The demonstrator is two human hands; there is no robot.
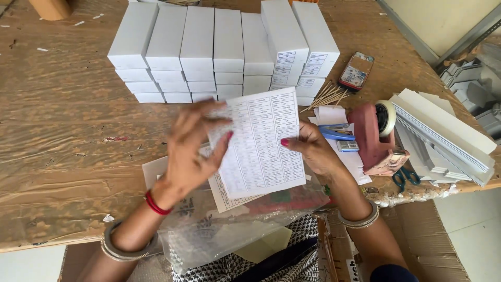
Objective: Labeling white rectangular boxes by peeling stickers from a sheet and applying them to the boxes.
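Observation:
I hold a white sheet of small printed labels (263, 143) up over the table's near edge. My left hand (190, 146) grips its left side, fingers spread and slightly blurred across the paper. My right hand (312, 149) pinches the right edge with the thumb on top. More label sheets (224, 197) lie beneath, partly hidden by the held sheet. Rows of stacked white boxes (209, 49) stand behind the sheet, some with labels on their ends.
A red tape dispenser (374, 138), a blue stapler (336, 132), blue-handled scissors (405, 176), wooden sticks (326, 96) and a phone (357, 70) lie at right. Flat white card pieces (443, 136) are stacked at far right. A clear plastic bag (219, 235) hangs over the brown table (62, 146) edge.

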